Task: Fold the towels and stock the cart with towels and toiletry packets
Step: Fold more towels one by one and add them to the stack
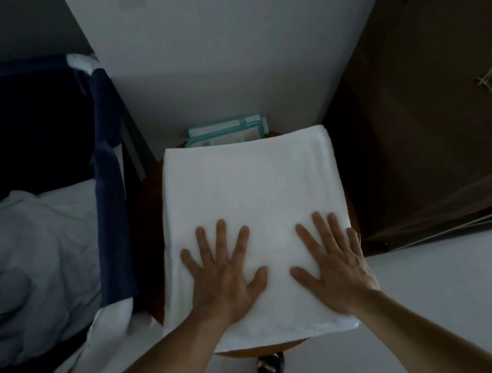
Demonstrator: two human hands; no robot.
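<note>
Two flat palms, the left hand [224,279] and right hand [336,263], fingers spread and gripping nothing, press the folded towel [251,185] on the table [148,200] before the packets [226,132], so smoothing seems underway, with another fold or lifting likely next.

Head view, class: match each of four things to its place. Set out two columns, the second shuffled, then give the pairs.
Things:
1 white towel
2 teal packets
3 brown cabinet
4 crumpled bedding

Places:
A at the left
B under the left hand and right hand
C at the right
D beyond the towel's far edge

Pairs: 1-B, 2-D, 3-C, 4-A.
</note>
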